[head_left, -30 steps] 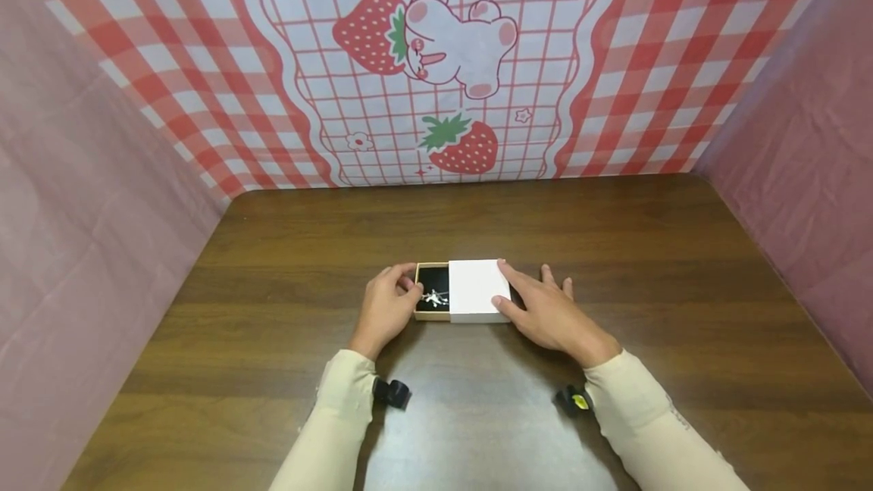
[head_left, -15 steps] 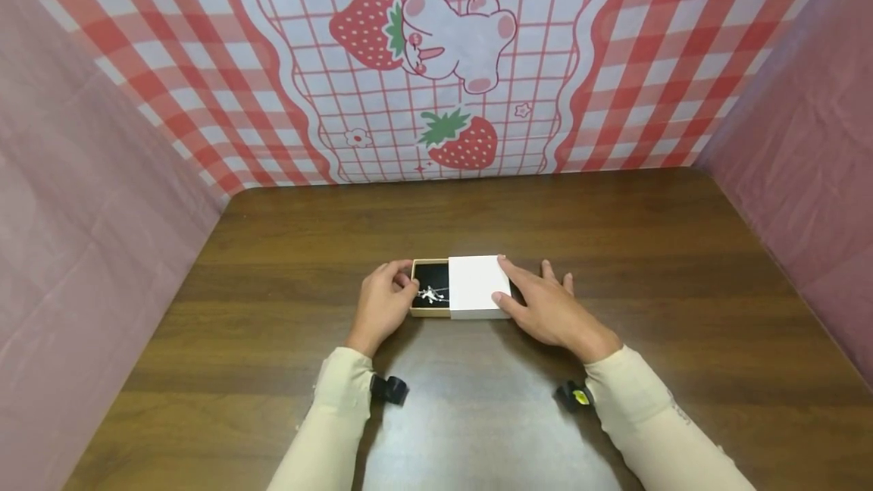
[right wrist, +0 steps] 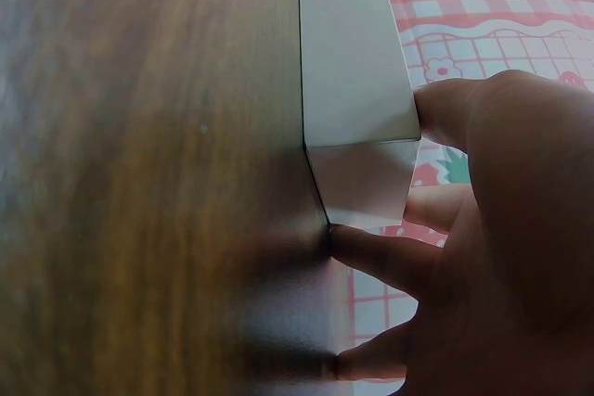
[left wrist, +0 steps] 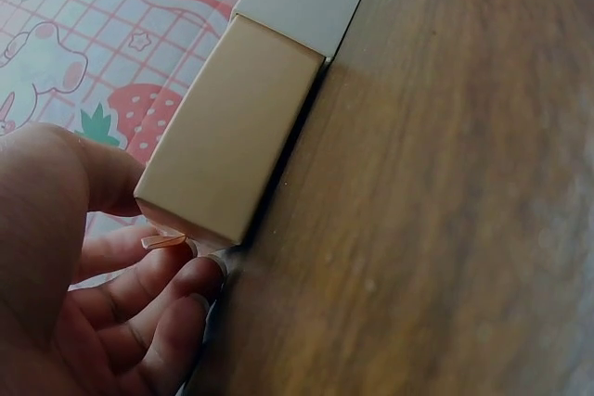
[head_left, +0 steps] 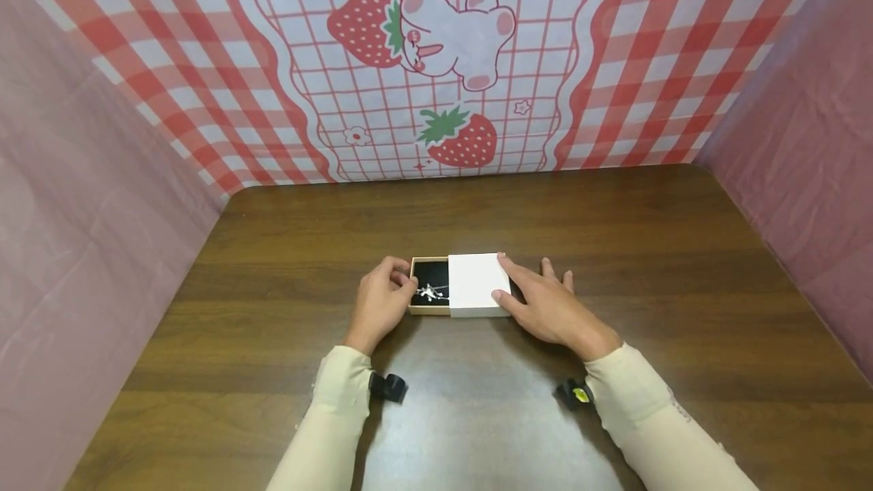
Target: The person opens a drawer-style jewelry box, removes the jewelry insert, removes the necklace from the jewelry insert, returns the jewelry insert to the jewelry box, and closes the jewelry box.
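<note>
A small jewelry box sits on the table with its tan inner drawer (left wrist: pixel 232 127) partly out of a white sleeve (head_left: pixel 479 285). On the drawer's black lining (head_left: pixel 431 273) lies a silver necklace (head_left: pixel 430 292), its right part hidden under the sleeve. My left hand (head_left: pixel 382 300) holds the drawer's left end, thumb on the top edge and fingers curled by the end wall. A short tab (left wrist: pixel 165 242) shows beside those fingers. My right hand (head_left: pixel 549 309) rests thumb and index fingertip on the sleeve's right edge. Its other fingers are spread, some touching the table.
The brown wooden table (head_left: pixel 273 248) runs back to a red-and-white checked cloth (head_left: pixel 655 82) with strawberry prints. Pink cloth walls (head_left: pixel 89 173) stand on both sides. Black wrist cameras (head_left: pixel 389 387) are strapped to both wrists.
The drawer has slid slightly further left out of the sleeve, with my left hand on it, baring more of the black lining. My right hand stays on the sleeve.
</note>
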The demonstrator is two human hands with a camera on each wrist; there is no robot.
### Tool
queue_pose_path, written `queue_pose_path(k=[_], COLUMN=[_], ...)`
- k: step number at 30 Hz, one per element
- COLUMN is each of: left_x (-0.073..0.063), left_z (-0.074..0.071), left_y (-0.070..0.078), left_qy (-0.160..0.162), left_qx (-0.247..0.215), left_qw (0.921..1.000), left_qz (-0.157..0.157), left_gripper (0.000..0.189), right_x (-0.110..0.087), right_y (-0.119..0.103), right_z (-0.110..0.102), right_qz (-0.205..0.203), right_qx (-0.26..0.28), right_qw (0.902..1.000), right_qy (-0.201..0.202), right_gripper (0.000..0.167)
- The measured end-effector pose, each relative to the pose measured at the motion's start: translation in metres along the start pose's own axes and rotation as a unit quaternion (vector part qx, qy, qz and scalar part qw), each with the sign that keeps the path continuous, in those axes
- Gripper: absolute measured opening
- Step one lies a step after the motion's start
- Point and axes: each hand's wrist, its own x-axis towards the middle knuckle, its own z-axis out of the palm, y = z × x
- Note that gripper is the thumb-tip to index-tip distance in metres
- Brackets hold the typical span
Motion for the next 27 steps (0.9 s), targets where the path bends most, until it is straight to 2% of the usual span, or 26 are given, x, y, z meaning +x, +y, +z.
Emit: queue_pose_path(k=[7, 15, 27], left_x=[-0.0014, -0.001, 0.0012], left_z=[0.0003, 0.0003, -0.0004], left_y=[-0.0022, -0.0063, -0.0074], left_qy=[0.0, 0.008, 0.012], left_qx=[0.006, -0.003, 0.005], left_qw=[0.9998, 1.0, 0.9999], left_qz=[-0.018, -0.004, 0.002], left_gripper=[0.014, 0.014, 0.019], right_x=[-0.0001, 0.0006, 0.0012], right_y=[0.0003, 0.0001, -0.0001], right_z=[0.0014, 0.0027, 0.0], right_qz=[0.0, 0.0, -0.001], right_qx=[0.003, 0.001, 0.003], right_qw=[1.0, 1.0, 1.0], right_qy=[-0.002, -0.003, -0.005], right_gripper=[0.07, 0.069, 0.071])
